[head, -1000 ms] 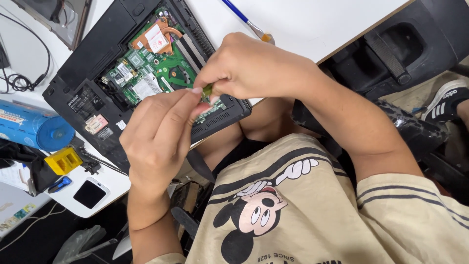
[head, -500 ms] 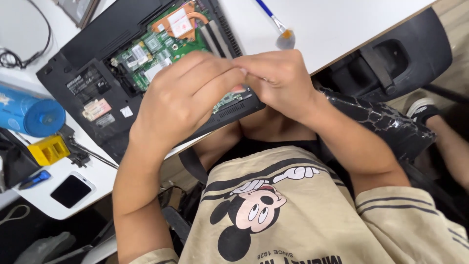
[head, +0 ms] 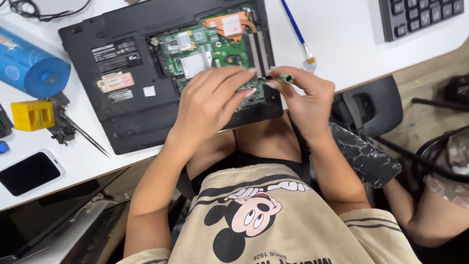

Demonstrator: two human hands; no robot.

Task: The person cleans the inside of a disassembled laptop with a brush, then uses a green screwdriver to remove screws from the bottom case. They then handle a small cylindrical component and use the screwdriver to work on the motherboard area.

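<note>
A black laptop (head: 132,93) lies upside down on the white table, its bottom cover off and the green circuit board (head: 210,49) bare. Both hands hover over the laptop's near right corner. My right hand (head: 305,95) pinches a small green memory module (head: 279,78) by its end. My left hand (head: 212,100) reaches across with its fingertips on the module's other end. The module is held edge-on just above the open bay, next to two slots. Most of the module is hidden by fingers.
A blue-handled brush (head: 298,32) lies right of the laptop, a keyboard (head: 420,14) at the far right. A blue cylinder (head: 29,68), a yellow block (head: 31,115), tweezers (head: 83,132) and a phone (head: 31,171) sit at left. Another person's arm (head: 430,215) shows at lower right.
The view has shifted, so the laptop shows more fully. Both hands have stayed together on the small module, now held lower and nearer the laptop's right corner.
</note>
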